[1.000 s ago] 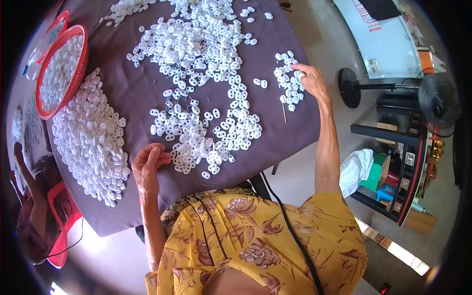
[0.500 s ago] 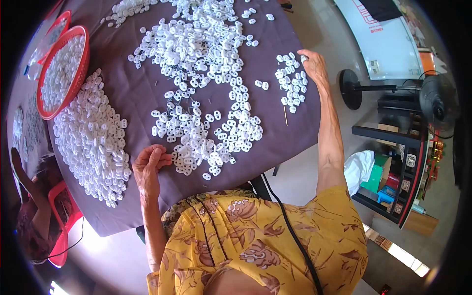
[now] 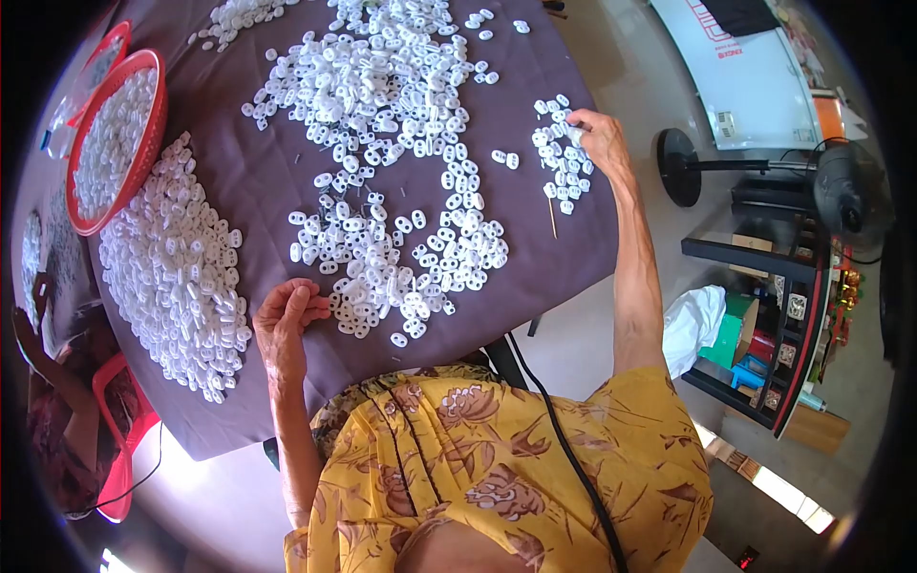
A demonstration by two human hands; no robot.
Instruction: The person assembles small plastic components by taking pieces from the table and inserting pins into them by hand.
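Many small white plastic pieces with two dark holes lie on a dark purple tablecloth (image 3: 373, 349). My left hand (image 3: 287, 313) rests at the left edge of the near pile (image 3: 368, 291), thumb pressed to curled fingers; whether anything is between them is hidden. At the right, my right hand (image 3: 602, 143) is closed in a pinch over a smaller group of white pieces (image 3: 565, 172). A white piece (image 3: 575, 137) shows at its fingertips. A thin wooden stick (image 3: 552, 218) points from that group towards me. Two loose pieces (image 3: 505, 159) lie left of it.
A red basket (image 3: 158, 124) full of white pieces stands at the left, beside a large heap (image 3: 177, 286). Another heap (image 3: 382, 76) lies farther back. Another person's arm (image 3: 67, 392) shows at far left near a red chair (image 3: 119, 420). A fan (image 3: 850, 196) and black rack (image 3: 745, 258) stand right.
My right hand has shifted slightly down and left, from the outer edge of the small group to over it. My left hand stays at the pile. The other person's hand at far left has moved.
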